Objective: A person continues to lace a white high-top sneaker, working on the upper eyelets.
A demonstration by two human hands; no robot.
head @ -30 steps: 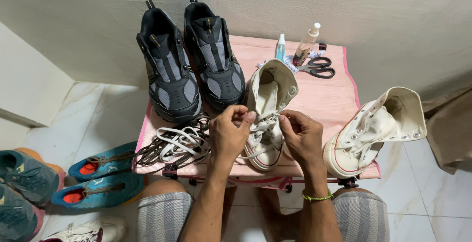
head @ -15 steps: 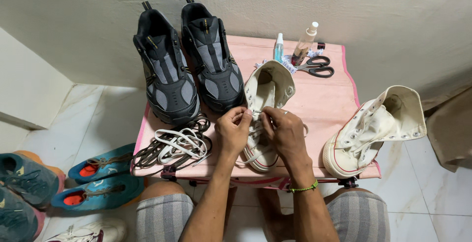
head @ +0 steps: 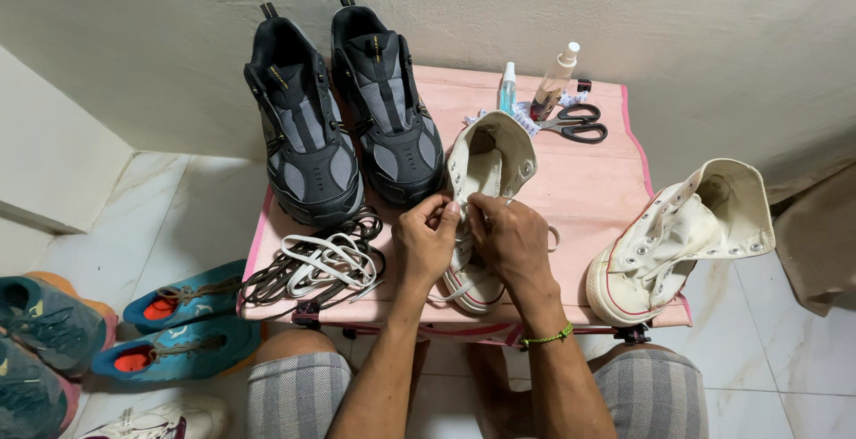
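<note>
A white high-top sneaker (head: 489,167) lies on a small pink table (head: 588,194), toe toward me. My left hand (head: 426,241) and my right hand (head: 506,236) meet over its lacing area, fingertips pinching a white lace (head: 459,289) near the eyelets. Loose loops of that lace trail by the toe. A second white high-top (head: 679,238) leans at the table's right edge. A green band circles my right wrist.
Two black and grey trainers (head: 343,127) stand at the table's back left. A tangle of white and dark laces (head: 314,265) lies front left. Scissors (head: 575,123) and two small spray bottles (head: 553,82) sit at the back. Blue shoes (head: 183,323) rest on the floor left.
Both hands have shifted up the sneaker, away from the toe toward its middle, and drawn closer together on the lace.
</note>
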